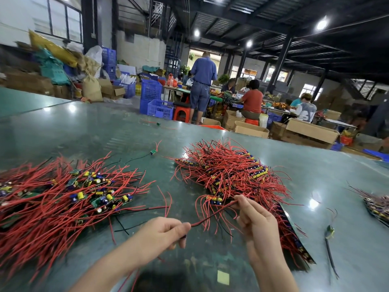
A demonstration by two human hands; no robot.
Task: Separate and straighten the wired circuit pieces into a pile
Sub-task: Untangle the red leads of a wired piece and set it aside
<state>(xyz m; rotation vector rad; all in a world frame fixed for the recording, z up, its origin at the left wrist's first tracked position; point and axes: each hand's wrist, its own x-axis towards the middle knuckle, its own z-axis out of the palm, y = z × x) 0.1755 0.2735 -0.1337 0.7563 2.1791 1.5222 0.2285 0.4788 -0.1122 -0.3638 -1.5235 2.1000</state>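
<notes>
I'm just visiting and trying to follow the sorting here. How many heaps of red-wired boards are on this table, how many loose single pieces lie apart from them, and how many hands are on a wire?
Big heaps of red-wired circuit boards: 2, the left heap and the right heap
Loose single pieces: 3
Hands pinching the red wire: 2, left hand, right hand
Total: 7

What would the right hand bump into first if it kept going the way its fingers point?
Probably the right-hand pile of wired circuit pieces. The right hand pinches red wires at that pile's near edge, fingers aimed up-left into it; depth is hard to judge.
</notes>
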